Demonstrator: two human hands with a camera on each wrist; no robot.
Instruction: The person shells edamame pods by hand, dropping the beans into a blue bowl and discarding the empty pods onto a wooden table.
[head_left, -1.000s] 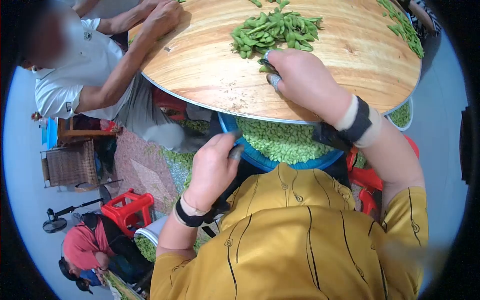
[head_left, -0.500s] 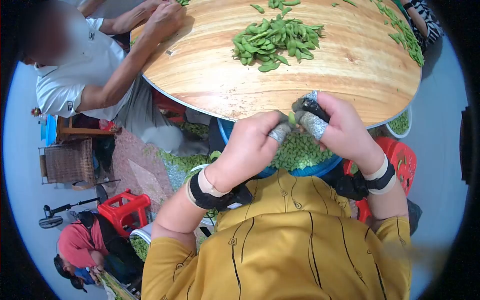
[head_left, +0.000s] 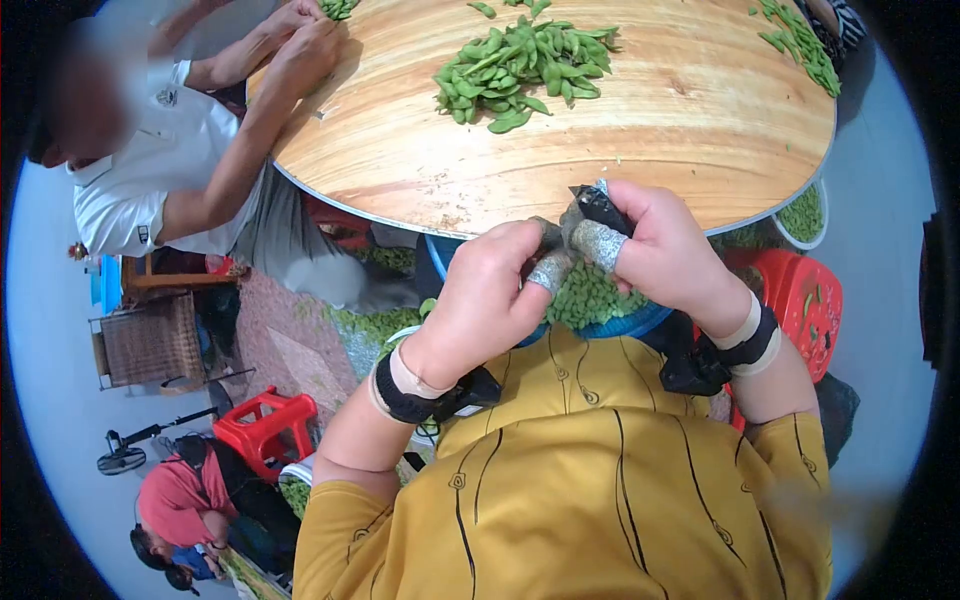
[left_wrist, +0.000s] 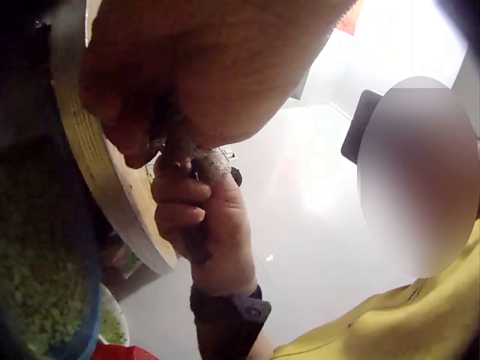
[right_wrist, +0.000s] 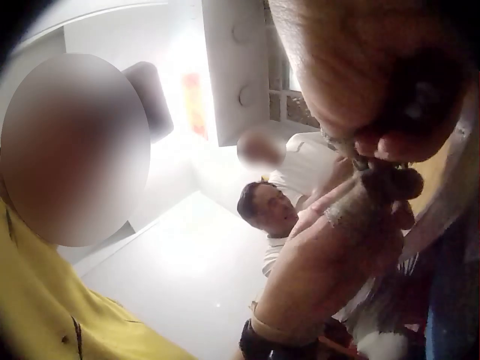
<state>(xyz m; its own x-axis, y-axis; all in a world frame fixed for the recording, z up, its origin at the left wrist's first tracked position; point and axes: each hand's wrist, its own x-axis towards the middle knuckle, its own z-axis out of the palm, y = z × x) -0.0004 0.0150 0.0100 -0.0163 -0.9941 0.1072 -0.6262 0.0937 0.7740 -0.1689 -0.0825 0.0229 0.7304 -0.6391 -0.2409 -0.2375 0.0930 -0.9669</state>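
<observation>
Over the table's near edge in the head view, my left hand (head_left: 485, 290) and right hand (head_left: 675, 250) meet fingertip to fingertip, thumbs and forefingers pinched. Grey wraps cover some fingertips, with black on a right finger. The green pod they pinch is almost wholly hidden by the fingers. Below them, shelled green beans (head_left: 595, 295) fill a blue basin (head_left: 650, 322). Farther up the wooden table (head_left: 400, 160) lies a pile of green pods (head_left: 525, 70). Both wrist views show the left hand (left_wrist: 202, 67) (right_wrist: 337, 247) against the right hand (left_wrist: 214, 232) (right_wrist: 367, 75).
A person in a white shirt (head_left: 150, 190) sits at the left side of the table. More pods (head_left: 800, 50) lie along its right edge. Red stools (head_left: 265, 430) (head_left: 800, 300) stand on both sides. Someone in a pink top (head_left: 185, 500) is at the lower left.
My right hand has come back from the pod pile to meet my left hand above the basin. The green pod visible between the fingers half a second ago is now covered.
</observation>
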